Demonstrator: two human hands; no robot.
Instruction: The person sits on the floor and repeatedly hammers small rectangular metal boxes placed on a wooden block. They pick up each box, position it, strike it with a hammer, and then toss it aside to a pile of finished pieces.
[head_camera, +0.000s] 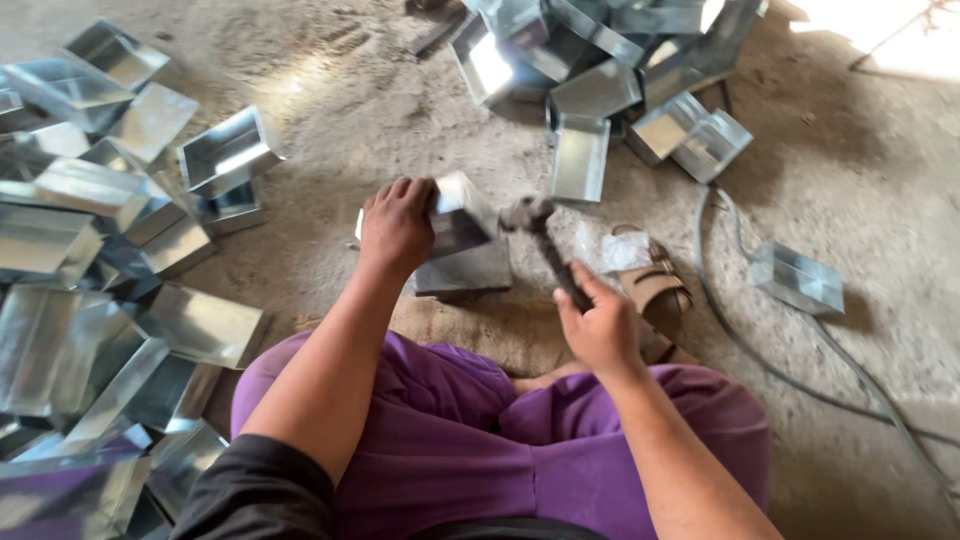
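My left hand (397, 224) grips a shiny sheet-metal box (462, 212) and holds it down on a dark flat metal block (465, 270) on the floor. My right hand (600, 325) is closed around the handle of a hammer (545, 240). The hammer's dark head sits just to the right of the box, close to its edge. I sit on the ground in purple trousers (470, 430), with the block just beyond my knees.
Several finished shiny metal boxes lie heaped at the left (90, 210) and at the top middle (600, 70). One single box (797, 279) rests at the right. A sandal (655, 290) lies by my right hand. A grey cable (760, 350) snakes over the dusty floor at the right.
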